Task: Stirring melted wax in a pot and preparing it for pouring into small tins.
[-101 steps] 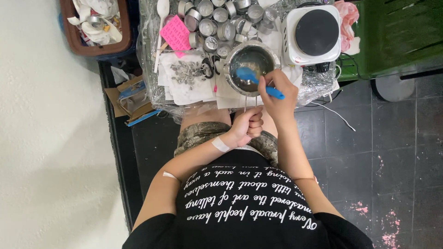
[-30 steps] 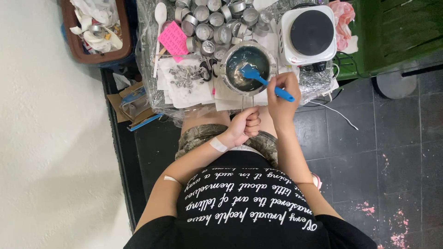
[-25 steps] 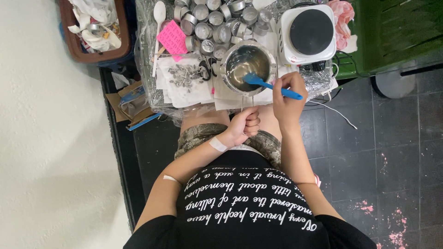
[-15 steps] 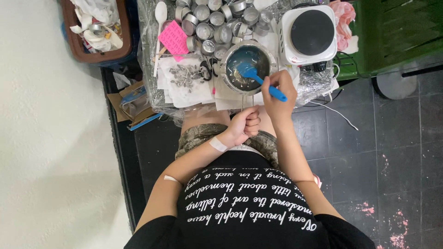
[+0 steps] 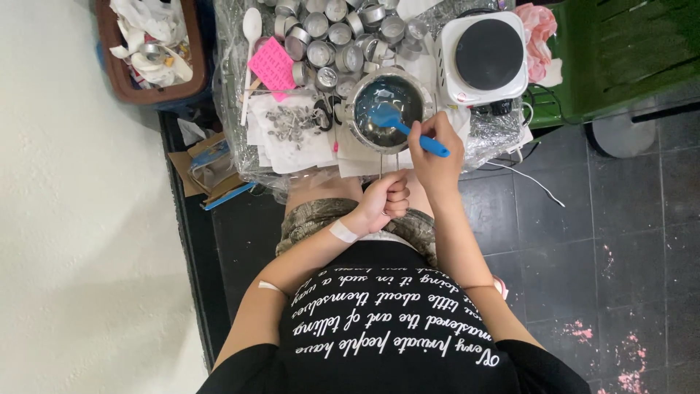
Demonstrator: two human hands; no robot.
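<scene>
A: We see the hot plate (image 5: 489,45) right of the metal pot (image 5: 387,109); the right hand (image 5: 432,149) grips the blue spatula (image 5: 405,129) inside it.

B: The left hand (image 5: 386,198), below the pot, closes on its handle (image 5: 380,164). We judge the stirring continues, pot held steady.

The right hand (image 5: 432,157) grips a blue spatula (image 5: 408,131), and its blade sits inside a small metal pot (image 5: 387,109). The left hand (image 5: 385,199) is closed around the thin wire handle (image 5: 381,162) of the pot. Behind the pot lie many small metal cups (image 5: 343,33), a pink card (image 5: 269,64) and a white hot plate (image 5: 488,55).
</scene>
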